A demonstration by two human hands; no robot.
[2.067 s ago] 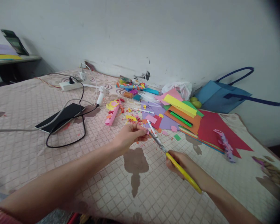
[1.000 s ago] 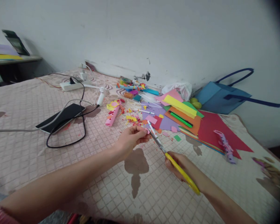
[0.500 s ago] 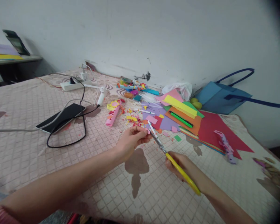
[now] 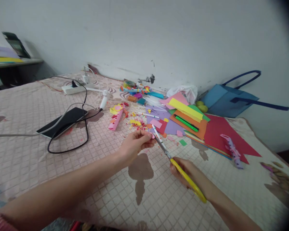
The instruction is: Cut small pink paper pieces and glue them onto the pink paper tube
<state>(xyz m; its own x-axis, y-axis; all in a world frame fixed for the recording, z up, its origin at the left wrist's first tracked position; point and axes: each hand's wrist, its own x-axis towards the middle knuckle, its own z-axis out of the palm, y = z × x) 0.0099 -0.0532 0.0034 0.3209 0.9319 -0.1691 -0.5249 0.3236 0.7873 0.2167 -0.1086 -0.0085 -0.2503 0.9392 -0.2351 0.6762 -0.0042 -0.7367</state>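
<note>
Over the middle of the table, my left hand (image 4: 137, 143) pinches a small piece of pink paper (image 4: 152, 136) between thumb and fingers. My right hand (image 4: 184, 171) is wrapped round the yellow handle of a pair of scissors (image 4: 168, 154). The metal blades point up and left, with their tips right at the pink paper; whether they are cutting it is too small to tell. Just behind the blades lies a white marker (image 4: 156, 131). Beyond my left hand are yellow, red and pink paper scraps (image 4: 136, 122) and a rolled pink paper (image 4: 116, 120).
Coloured sheets, among them a red sheet (image 4: 227, 134), with a green pen (image 4: 186, 123) on top, lie to the right. A blue bag (image 4: 228, 100) stands by the wall. At left are a black flat device (image 4: 62, 121), cables and a white power strip (image 4: 73, 89).
Very little differs. The view has shifted slightly, and both hands keep the same hold on the pink paper and the scissors.
</note>
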